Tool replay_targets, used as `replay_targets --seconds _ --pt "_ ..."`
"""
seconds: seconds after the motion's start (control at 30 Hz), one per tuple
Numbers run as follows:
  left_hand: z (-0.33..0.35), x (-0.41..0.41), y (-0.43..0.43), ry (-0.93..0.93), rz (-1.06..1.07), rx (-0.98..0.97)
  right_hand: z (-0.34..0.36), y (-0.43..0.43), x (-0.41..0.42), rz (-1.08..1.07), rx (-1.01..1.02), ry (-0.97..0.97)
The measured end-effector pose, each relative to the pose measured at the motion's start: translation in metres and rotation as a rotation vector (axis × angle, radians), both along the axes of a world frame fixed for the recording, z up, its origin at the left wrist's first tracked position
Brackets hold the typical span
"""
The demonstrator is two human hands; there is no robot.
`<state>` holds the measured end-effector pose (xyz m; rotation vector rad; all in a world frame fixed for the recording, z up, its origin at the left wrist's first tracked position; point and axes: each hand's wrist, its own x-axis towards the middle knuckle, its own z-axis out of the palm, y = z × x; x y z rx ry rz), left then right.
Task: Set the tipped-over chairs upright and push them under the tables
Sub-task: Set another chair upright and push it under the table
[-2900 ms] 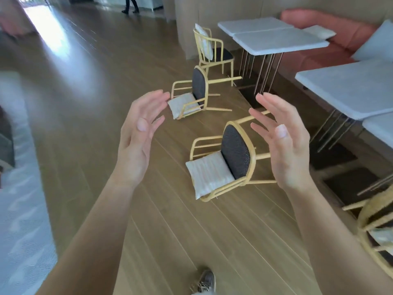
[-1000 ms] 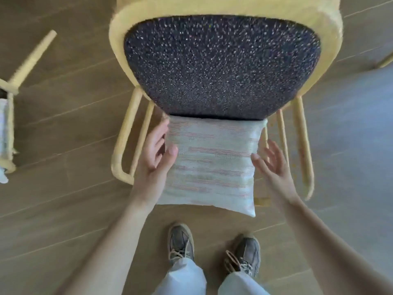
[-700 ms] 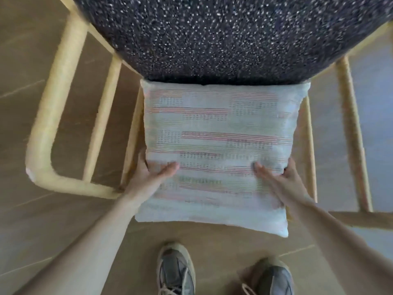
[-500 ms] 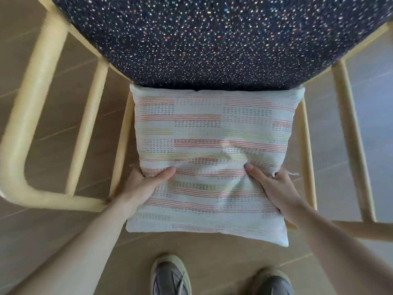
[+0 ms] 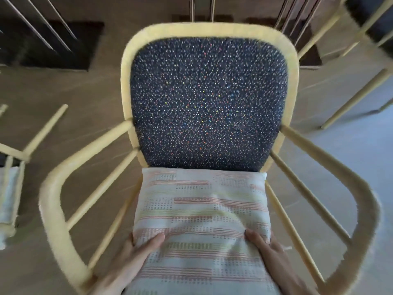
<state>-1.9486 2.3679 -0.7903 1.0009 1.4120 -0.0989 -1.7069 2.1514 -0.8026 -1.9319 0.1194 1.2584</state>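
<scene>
Your left hand [image 5: 131, 259] and right hand [image 5: 274, 258] clamp the cushion [image 5: 202, 209] at 6 o'clock; chair [image 5: 208, 103], centre, looks upright, so next push it toward the metal legs [image 5: 192, 8] at 12 o'clock.

Upright yellow chair [image 5: 209, 33], striped cushion [image 5: 202, 211]

Yellow chair [image 5: 361, 220], speckled navy back [image 5: 208, 103]
</scene>
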Motion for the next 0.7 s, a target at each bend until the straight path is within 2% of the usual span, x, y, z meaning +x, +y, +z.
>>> replay_targets --seconds 0.1,0.33,0.4,0.57,0.7 --pt "0.066 0.022 0.019 0.008 -0.03 -0.027 0.065 0.019 0.027 0.02 -0.088 0.017" --pt "0.169 0.073 0.076 0.125 -0.272 0.095 0.163 0.08 0.086 0.134 -0.208 0.149" --pt "0.184 0.089 0.097 0.148 -0.34 0.079 0.178 0.096 0.101 0.213 -0.222 0.166" --pt "0.204 0.14 0.141 0.105 -0.544 0.025 0.191 0.135 0.152 0.38 -0.252 0.057" --pt "0.201 0.168 0.172 0.224 -0.577 -0.021 0.193 0.157 0.183 0.435 -0.344 0.081"
